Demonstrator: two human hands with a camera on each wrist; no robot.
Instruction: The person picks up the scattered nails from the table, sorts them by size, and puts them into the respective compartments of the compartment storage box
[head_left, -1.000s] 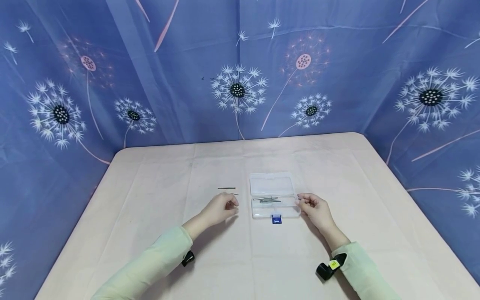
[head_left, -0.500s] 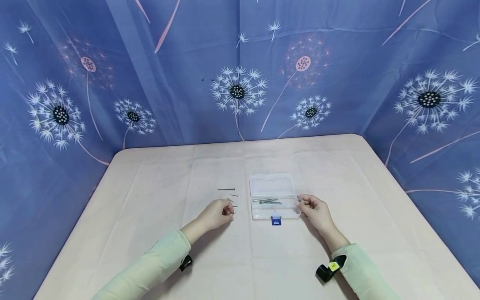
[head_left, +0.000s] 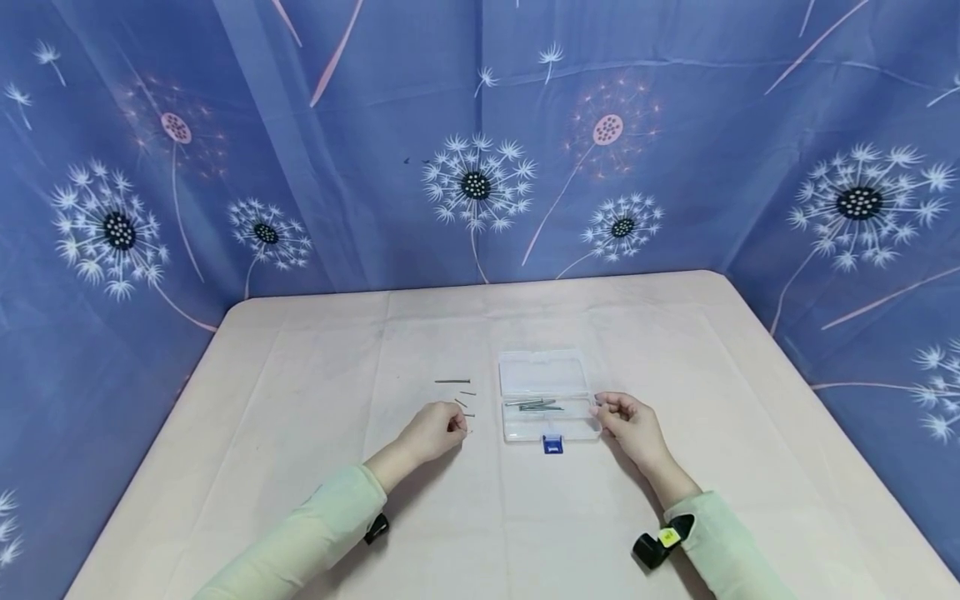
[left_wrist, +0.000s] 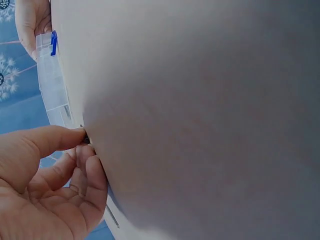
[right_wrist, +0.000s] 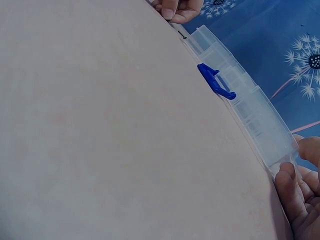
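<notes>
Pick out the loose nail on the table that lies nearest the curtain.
The long nail, left of the open clear box; the other loose nails lie in front of it and look shorter.

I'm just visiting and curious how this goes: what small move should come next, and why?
Probably the left hand should lift the small dark piece, perhaps a nail, toward the open box. It seems to be pinching that piece, several nails lie in the box, and the right hand grips the box's right end, likely steadying it.
</notes>
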